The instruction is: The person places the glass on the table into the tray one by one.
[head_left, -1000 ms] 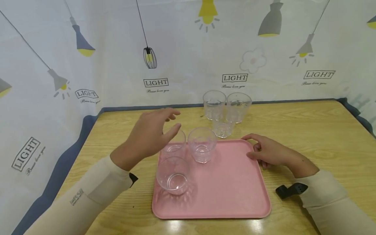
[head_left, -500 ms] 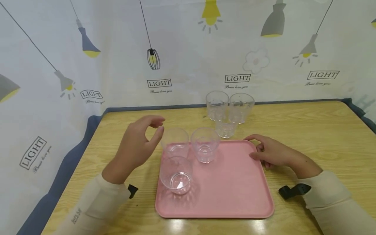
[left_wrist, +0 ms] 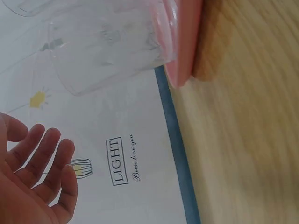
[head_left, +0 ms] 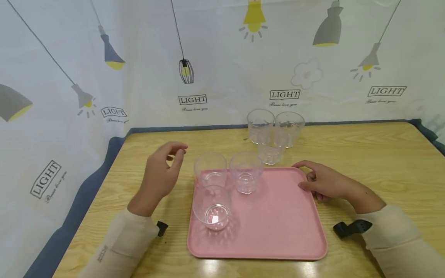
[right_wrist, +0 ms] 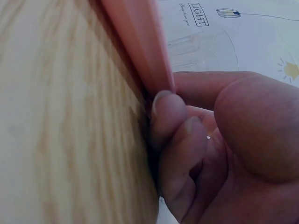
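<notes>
Head view: backdrop (head_left: 229, 46) reads "LIGHT" beyond the pink tray (head_left: 278, 220).

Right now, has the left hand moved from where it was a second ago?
Yes, leftward: against the caged lamp print, the left hand has shifted away from the far-left glass on the pink tray.

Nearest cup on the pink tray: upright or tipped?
Upright: the cup stands with its wide rim up, base on the tray.

6 clr cups (head_left: 246, 173), 1 tray (head_left: 278, 224)
</notes>
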Available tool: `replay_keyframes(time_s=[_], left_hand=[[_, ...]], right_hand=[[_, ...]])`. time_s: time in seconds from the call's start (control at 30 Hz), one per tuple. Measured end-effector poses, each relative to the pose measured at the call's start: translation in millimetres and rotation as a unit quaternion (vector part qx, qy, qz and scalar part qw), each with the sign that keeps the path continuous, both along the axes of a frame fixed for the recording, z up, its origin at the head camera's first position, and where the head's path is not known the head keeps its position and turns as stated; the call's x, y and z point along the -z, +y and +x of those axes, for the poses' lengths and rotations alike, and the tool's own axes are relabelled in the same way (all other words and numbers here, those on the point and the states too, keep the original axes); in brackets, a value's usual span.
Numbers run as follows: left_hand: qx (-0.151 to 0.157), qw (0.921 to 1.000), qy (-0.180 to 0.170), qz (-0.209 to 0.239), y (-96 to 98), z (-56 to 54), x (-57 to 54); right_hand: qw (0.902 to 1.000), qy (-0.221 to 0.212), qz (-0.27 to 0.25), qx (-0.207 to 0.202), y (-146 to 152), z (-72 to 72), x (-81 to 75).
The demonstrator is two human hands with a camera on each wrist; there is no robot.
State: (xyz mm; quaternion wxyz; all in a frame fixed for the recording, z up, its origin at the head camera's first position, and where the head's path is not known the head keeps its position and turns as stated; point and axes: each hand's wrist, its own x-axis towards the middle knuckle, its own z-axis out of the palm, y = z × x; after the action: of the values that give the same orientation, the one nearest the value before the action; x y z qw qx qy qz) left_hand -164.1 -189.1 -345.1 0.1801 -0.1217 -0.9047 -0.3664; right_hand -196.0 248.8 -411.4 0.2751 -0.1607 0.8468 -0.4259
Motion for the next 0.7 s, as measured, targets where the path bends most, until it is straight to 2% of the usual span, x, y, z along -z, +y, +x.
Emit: replay_keyframes(time_s=[0.13, 0.23, 0.33, 0.43, 0.6, 0.7], left_hand=[[-0.026, 0.9984, -0.043, -0.027, -2.2, -5.2, 8.7], [-0.035, 0.9923, -0.097, -0.069, -3.5, -9.4, 15.5], [-0.036, 0.9803, -0.162, -0.108, -4.4, -12.1, 21.8], [-0.020, 0.9655, -0.222, -0.134, -4.5, -13.9, 27.3], [0.007, 0.9434, -0.291, -0.159, -3.7, -17.6, 35.6], [0.023, 0.9312, -0.319, -0.175, -3.8, -18.3, 38.2]], right_hand=[[1.0000, -0.006, -0.006, 0.000, 1.0, 1.9, -1.4], [0.9999, -0.013, -0.009, 0.001, 0.6, 2.5, -1.7], [0.9999, -0.014, -0.008, 0.000, 0.1, 2.5, -1.1], [0.9999, -0.015, -0.007, 0.001, 0.0, 2.2, -0.9], [0.9999, -0.011, -0.010, -0.001, 0.8, 2.7, -2.6], [0.9998, -0.014, -0.016, -0.001, 0.9, 3.2, -3.5]])
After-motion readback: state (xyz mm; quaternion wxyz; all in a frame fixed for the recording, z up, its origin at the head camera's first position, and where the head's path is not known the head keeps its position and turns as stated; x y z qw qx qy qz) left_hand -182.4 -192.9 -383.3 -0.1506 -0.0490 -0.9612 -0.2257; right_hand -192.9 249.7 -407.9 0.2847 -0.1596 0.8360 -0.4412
